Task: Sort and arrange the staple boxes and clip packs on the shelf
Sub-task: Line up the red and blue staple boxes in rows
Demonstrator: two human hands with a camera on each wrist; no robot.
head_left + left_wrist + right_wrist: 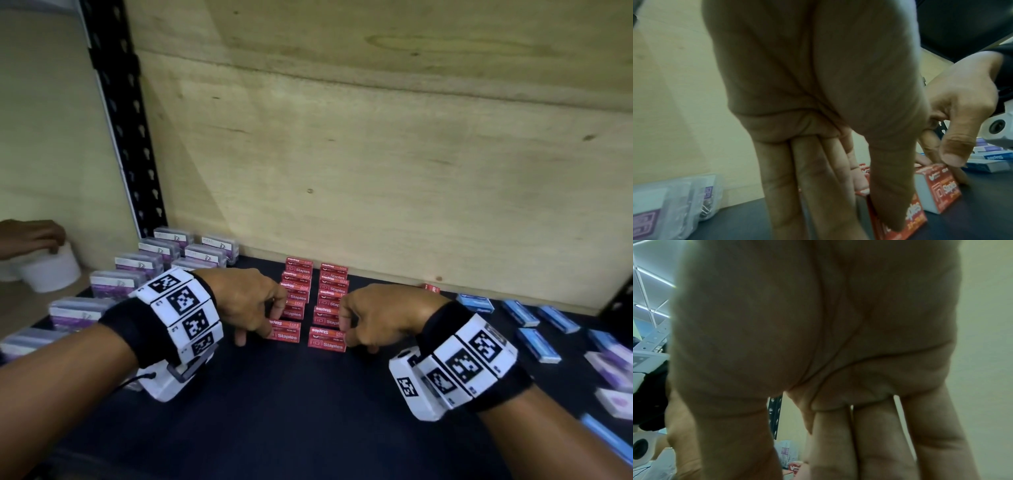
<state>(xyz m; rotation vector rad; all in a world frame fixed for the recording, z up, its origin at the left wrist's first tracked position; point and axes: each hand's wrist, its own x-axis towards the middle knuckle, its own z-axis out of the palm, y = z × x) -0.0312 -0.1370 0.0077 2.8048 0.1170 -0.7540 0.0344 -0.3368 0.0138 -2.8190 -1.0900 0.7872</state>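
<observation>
Red staple boxes (pixel 315 287) stand in two rows on the dark shelf (pixel 291 411). My left hand (pixel 263 325) pinches the front box of the left row (pixel 286 331); in the left wrist view its thumb (pixel 888 194) lies on the printed face of that box (pixel 914 212), with the fingers behind. My right hand (pixel 346 329) pinches the front box of the right row (pixel 325 339), thumb on its top edge (pixel 941 186). In the right wrist view the palm (pixel 818 337) hides nearly everything. Clear clip packs (pixel 113 284) with purple labels line the left. Blue staple boxes (pixel 534 342) lie scattered on the right.
A lone red box (pixel 430 287) sits by the plywood back panel (pixel 376 154). White and purple packs (pixel 613 366) lie at the far right. A black slotted upright (pixel 126 137) bounds the left. Another person's hand (pixel 30 236) rests on white cups (pixel 51 270).
</observation>
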